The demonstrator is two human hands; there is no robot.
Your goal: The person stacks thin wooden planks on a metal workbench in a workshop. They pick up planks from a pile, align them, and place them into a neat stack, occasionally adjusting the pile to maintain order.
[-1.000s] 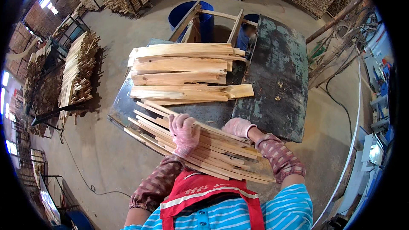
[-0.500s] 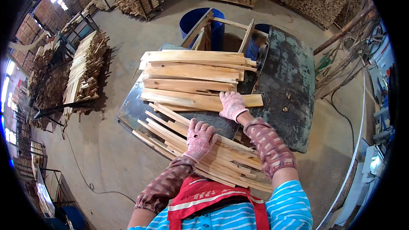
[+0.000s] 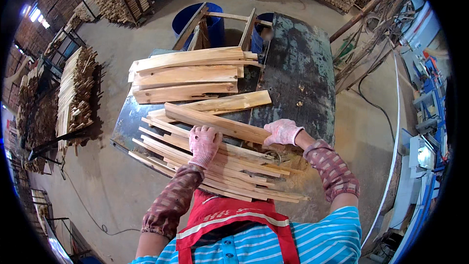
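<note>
We see our left hand (image 3: 204, 143), in a pink knitted glove, lying palm down with fingers loosely spread on the fanned pile of thin pale wooden slats (image 3: 215, 168) nearest to us; it presses rather than grips. Our right hand (image 3: 283, 132), gloved the same way, is curled around the near end of a longer, thicker pale wooden board (image 3: 215, 122), which runs slanting up and to the left, resting across the slat pile. Both stacks sit on the dark, worn green metal surface (image 3: 303, 78). Farther from us on that surface lies a second stack of broad pale wooden planks (image 3: 188, 76), set roughly crosswise and apart from the hands. Behind it stands a blue plastic barrel (image 3: 210, 22), partly hidden by a wooden frame (image 3: 234, 17).
</note>
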